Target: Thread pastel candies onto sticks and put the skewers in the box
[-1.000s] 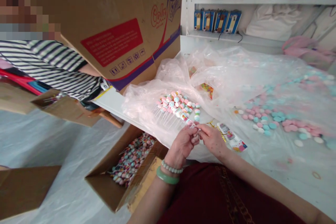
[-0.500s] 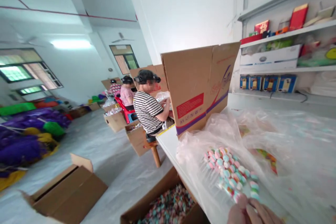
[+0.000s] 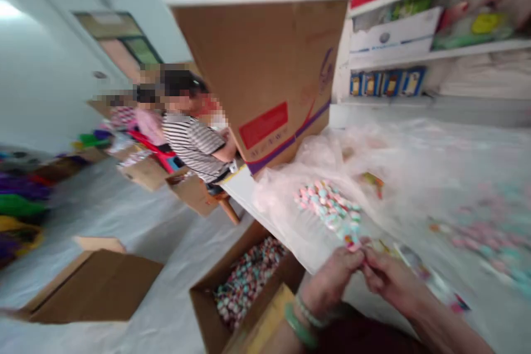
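Observation:
My left hand [image 3: 334,274], with a green bangle [image 3: 301,325] and a beaded bracelet at its wrist, is closed in a pinch. Its fingertips meet those of my right hand [image 3: 382,270], also closed. A small pink, red and yellow sweet [image 3: 350,241] shows at the fingertips; blur and the fingers hide most of it. Just beyond lies a heap of pastel marshmallow-like sweets [image 3: 326,202] on clear plastic sheeting [image 3: 276,196]. More pink and teal sweets [image 3: 489,240] are spread, blurred, at the right of the table.
An open carton [image 3: 199,304] full of sweets stands beside the table at my left. A tall cardboard panel [image 3: 265,77] rises at the table's far left. Co-workers [image 3: 194,144] sit beyond it. Another carton [image 3: 95,287] lies on the floor. Shelves [image 3: 440,58] hold boxes.
The view has swung down and to the right. Both hands and forearms now show together at the table's near edge, where earlier only fingers showed at the bottom.

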Demonstrator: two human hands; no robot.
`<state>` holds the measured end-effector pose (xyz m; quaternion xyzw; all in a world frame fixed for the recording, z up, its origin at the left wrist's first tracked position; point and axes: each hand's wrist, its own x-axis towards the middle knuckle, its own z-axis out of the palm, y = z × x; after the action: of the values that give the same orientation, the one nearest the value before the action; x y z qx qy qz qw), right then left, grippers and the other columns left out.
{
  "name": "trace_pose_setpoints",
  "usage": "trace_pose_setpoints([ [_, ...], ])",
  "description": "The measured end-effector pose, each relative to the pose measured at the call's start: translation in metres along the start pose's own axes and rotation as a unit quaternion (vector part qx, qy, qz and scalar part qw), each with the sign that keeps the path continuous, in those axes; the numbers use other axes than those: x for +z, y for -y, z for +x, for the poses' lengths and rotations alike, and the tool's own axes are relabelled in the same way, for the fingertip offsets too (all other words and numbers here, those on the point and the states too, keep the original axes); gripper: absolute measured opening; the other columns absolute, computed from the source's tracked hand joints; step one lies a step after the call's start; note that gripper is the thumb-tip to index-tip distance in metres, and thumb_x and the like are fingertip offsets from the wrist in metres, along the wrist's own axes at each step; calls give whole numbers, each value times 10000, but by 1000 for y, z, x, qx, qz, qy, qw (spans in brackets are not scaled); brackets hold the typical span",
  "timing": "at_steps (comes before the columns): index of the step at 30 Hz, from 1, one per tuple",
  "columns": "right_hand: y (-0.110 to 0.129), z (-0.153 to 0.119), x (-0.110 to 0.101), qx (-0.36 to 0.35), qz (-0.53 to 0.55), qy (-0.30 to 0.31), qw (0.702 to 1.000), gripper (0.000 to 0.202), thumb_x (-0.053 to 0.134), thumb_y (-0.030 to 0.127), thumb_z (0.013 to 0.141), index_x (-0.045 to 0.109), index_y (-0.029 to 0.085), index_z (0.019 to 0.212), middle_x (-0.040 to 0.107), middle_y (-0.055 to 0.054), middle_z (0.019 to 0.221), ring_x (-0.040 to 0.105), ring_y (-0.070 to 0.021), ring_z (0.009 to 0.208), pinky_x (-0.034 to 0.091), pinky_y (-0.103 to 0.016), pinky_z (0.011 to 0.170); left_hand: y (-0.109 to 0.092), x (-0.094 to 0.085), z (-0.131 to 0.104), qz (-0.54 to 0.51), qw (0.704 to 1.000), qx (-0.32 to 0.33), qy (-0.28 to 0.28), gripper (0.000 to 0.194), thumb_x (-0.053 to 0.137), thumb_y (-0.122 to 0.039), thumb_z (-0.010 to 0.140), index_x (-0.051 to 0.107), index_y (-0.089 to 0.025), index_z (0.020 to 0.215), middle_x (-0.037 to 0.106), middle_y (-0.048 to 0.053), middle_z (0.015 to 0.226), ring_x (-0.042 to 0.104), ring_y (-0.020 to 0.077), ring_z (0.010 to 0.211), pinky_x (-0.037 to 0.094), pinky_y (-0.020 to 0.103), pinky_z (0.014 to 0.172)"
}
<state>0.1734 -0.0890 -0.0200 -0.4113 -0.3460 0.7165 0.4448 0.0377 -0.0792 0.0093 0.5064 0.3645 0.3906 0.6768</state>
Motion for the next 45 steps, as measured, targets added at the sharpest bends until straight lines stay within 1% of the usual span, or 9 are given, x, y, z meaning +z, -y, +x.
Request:
trace_pose_setpoints([
  [5,18,-8,5,-154,-316,-225,909,137,618,295,721,617,195,814,632,-33,860,562,-170,838,446,-287,714,10,-12,6,59,991,-66,-99,275,577,-387,802,638,-158,663,648,38,748,557,153,732,414,265,711],
  [10,23,6,14,-49,-90,-140,985,189,618,276,676,566,180,831,600,34,688,494,-90,515,385,-217,475,18,-6,7,10,975,-217,56,353,564,-477,786,601,-141,685,525,-9,475,453,107,402,335,242,473],
  [14,20,15,5,-58,-11,-248,967,209,658,217,606,555,164,781,596,36,664,516,-93,573,404,-211,536,27,7,11,73,975,-182,-101,324,626,-463,722,623,-139,732,483,-43,431,391,81,342,270,215,397],
  [17,24,22,-21,-70,-155,-203,964,189,534,298,779,600,163,893,661,-17,799,584,-122,651,440,-237,605,29,6,19,107,969,-133,-176,295,638,-440,703,625,-145,702,456,-56,432,365,67,345,249,204,373],
  [22,39,47,-77,-78,-609,-144,776,253,436,118,835,676,179,885,670,-60,943,603,-152,825,418,-242,721,21,-11,30,21,964,-177,-198,291,669,-419,648,555,-155,602,345,-89,359,202,22,312,101,185,353],
  [31,37,50,-90,-70,-728,-84,677,265,404,124,899,664,168,875,623,-94,996,569,-165,846,376,-238,667,14,-23,36,-127,946,-234,-187,233,653,-357,611,522,-165,585,316,-91,310,194,30,271,104,193,324],
  [35,49,32,-89,-110,-681,-127,713,258,420,167,898,676,193,880,648,-56,953,573,-158,863,379,-237,717,16,-22,39,-137,943,-241,-182,229,662,-352,615,544,-155,620,351,-88,330,208,27,274,114,191,325],
  [41,47,18,-54,-73,-404,-118,904,183,537,243,791,595,183,629,498,54,531,460,-111,550,320,-221,553,19,-2,48,-117,954,-231,-153,281,693,-384,636,566,-139,687,402,-83,391,237,17,293,106,183,341],
  [45,36,16,-30,-98,-454,-121,877,225,513,227,813,580,181,603,535,39,589,457,-111,602,286,-227,569,22,9,46,-105,958,-236,-128,314,699,-413,638,551,-138,674,407,-75,422,259,16,316,109,184,351],
])
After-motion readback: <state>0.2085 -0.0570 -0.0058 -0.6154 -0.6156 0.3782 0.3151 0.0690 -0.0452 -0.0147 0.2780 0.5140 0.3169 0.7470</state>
